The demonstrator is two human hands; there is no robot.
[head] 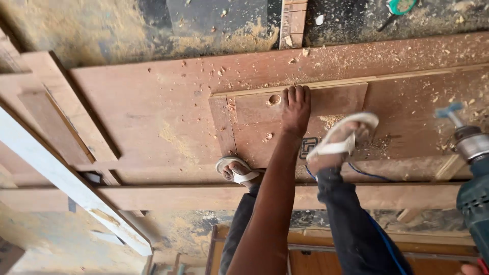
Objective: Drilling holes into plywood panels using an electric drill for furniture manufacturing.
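While my left hand [296, 108] presses flat on the small reddish wood panel [305, 119], its fingers lie together, tips at the panel's 12 o'clock edge. A round drilled hole [274, 100] sits just beside them at 9 o'clock. Coarse sawdust and chips litter the big door slab [153, 117]. A square dark stamp [307, 147] marks the panel at 6 o'clock. The teal power drill [471, 168] is cut off at 3 o'clock; my right hand's grip I cannot tell.
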